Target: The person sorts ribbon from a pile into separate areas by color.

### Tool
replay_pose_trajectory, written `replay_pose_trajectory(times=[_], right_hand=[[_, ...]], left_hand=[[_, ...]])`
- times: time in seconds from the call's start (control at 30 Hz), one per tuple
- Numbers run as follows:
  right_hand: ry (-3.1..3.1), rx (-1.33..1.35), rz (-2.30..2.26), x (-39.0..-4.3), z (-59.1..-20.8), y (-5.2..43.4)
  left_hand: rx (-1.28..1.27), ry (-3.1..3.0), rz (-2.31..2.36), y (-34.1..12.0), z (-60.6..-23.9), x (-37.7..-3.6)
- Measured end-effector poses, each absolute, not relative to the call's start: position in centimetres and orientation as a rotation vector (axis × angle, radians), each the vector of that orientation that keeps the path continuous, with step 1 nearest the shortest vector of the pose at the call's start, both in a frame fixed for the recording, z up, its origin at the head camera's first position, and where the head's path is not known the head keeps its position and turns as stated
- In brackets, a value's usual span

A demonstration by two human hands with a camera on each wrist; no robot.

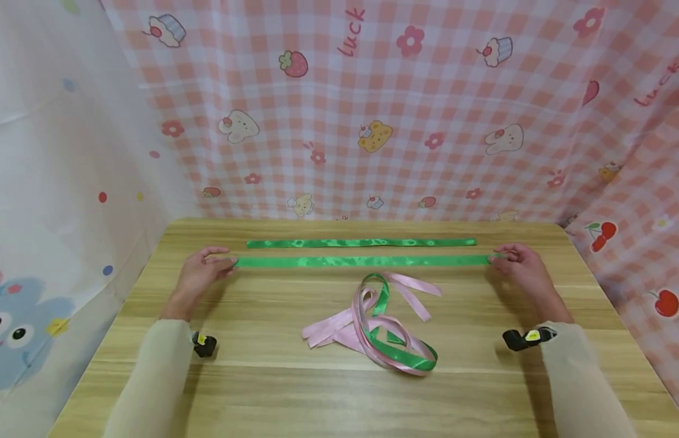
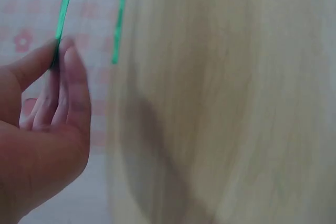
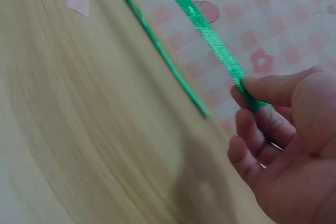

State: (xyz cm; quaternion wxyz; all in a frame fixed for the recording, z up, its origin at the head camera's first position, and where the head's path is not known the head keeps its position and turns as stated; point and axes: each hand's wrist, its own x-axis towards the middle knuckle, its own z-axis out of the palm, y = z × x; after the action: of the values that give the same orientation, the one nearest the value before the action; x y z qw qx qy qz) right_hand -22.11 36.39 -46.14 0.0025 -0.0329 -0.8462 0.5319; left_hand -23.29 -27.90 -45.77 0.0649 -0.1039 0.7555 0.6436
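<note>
Left hand [image 1: 205, 271] at ten o'clock, right hand [image 1: 520, 267] at two, each pinching one end of green ribbon [image 1: 367, 261], stretched straight between. Second green ribbon [image 1: 361, 243] flat at twelve, seemingly done. Loose ribbon pile [image 1: 361, 322], pink and green, at six, apparently left.

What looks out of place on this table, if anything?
The tangle of pink and green ribbons on the table: it lies looped and crossed, whereas the green strip at the back and the green ribbon held between left hand and right hand are straight. I see no damage.
</note>
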Motion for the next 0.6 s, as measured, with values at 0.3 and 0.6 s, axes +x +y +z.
replay_pose_trajectory(times=[0.3, 0.6], right_hand=[[-2.46, -0.277, 1.77, -24.5, -48.5, 34.6], [-2.439, -0.509, 1.557, -25.9, -49.3, 33.6]], left_hand=[[-0.487, 2.367, 1.965, -26.7, -47.2, -25.7], [-0.8, 2.384, 1.997, -25.9, -48.1, -26.9]])
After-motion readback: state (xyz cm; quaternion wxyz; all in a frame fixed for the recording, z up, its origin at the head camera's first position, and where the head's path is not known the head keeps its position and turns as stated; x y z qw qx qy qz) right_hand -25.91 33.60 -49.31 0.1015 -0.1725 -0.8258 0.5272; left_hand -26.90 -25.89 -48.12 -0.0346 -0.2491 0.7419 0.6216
